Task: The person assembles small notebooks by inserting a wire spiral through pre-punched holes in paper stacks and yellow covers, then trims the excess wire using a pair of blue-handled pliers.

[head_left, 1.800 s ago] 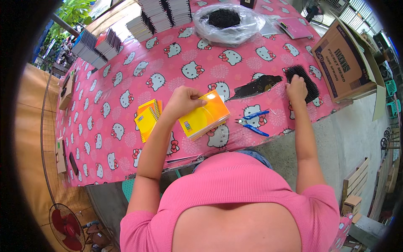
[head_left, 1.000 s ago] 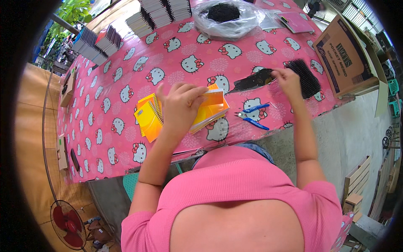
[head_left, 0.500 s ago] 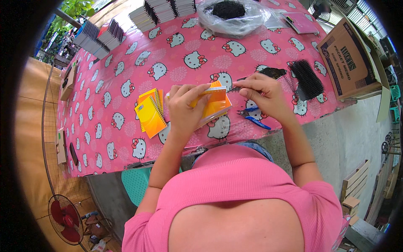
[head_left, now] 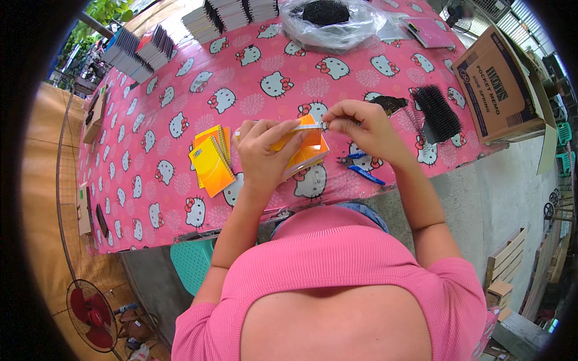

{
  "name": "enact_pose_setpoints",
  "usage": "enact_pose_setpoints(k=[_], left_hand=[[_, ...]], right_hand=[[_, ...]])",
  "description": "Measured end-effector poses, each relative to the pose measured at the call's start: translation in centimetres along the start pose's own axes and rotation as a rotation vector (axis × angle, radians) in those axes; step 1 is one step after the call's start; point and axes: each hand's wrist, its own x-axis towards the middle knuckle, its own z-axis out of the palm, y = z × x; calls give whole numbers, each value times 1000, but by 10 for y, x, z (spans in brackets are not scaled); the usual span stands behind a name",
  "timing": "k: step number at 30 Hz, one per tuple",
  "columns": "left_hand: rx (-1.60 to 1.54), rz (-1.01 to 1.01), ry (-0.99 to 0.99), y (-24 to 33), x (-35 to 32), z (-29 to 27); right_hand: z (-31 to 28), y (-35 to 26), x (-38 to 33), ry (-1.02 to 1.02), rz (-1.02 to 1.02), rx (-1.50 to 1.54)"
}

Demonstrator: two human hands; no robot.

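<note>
My left hand (head_left: 263,146) is closed around a small orange-and-yellow memo pad (head_left: 311,138), its edge facing up. More orange pads lie beneath it on the table. At the right end of that edge, my right hand (head_left: 363,127) pinches a thin dark spiral wire (head_left: 325,126), its fingertips touching the pad's corner. Blue-handled cutting pliers (head_left: 365,172) lie on the table below my right hand. Several yellow spiral memo pads (head_left: 212,170) are piled left of my left hand. To the right of my right hand lies a bundle of black spiral wires (head_left: 438,114).
A pink patterned cloth (head_left: 259,84) covers the table. An open cardboard box (head_left: 503,90) stands at the right edge. Along the far side are stacked notebooks (head_left: 205,23), a clear plastic bag (head_left: 361,30) holding black coils, and a pink notebook (head_left: 430,34).
My right hand has moved slightly left, bringing the wire up against the end of the pad. My left hand keeps its hold on the pad.
</note>
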Motion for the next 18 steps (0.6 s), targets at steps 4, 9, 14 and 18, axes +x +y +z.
enact_pose_setpoints(k=[4,9,14,18], left_hand=[[-2,15,19,0,0,1],[10,30,28,-2,-2,1],[8,21,25,-2,-3,1],[12,29,25,-2,-2,1]], right_hand=[[11,-13,-1,-18,124,-80],[23,-15,-1,124,-120,-457],[29,-19,2,147,-137,-497],[34,-25,3,233,-171,-508]])
